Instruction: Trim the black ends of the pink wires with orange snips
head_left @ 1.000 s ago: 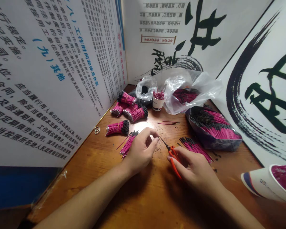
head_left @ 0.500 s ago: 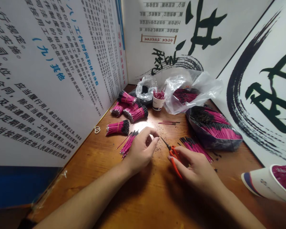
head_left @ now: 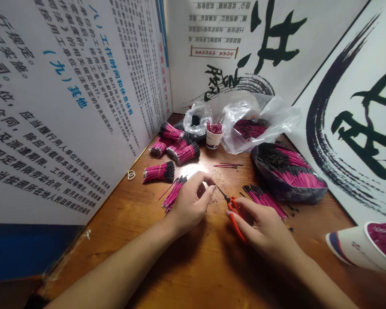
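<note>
Orange-handled scissors (head_left: pixel 234 210) are gripped in my right hand (head_left: pixel 263 223), their dark narrow blades pointing up and left. The blade tips reach the fingertips of my left hand (head_left: pixel 193 201), where thumb and forefinger are pinched together. What that pinch holds is too small to make out. Beside my left hand lies a loose pile of pink wires (head_left: pixel 173 195) with black ends, partly covered by the hand. Another loose row of pink wires (head_left: pixel 265 201) is just beyond my right hand. Several single wires (head_left: pixel 228 165) lie farther back.
Banded wire bundles (head_left: pixel 159 172) sit at the left. Behind stand a paper cup (head_left: pixel 214 139) of pink pieces and clear plastic bags (head_left: pixel 260 124). A dark bag (head_left: pixel 289 176) of wires is at right; a larger cup (head_left: pixel 350 246) lies tilted nearer. Panels (head_left: pixel 83 107) wall the table.
Almost nothing differs. The scissors and my right hand have shifted very slightly left, while my left hand keeps its pinch in place.
</note>
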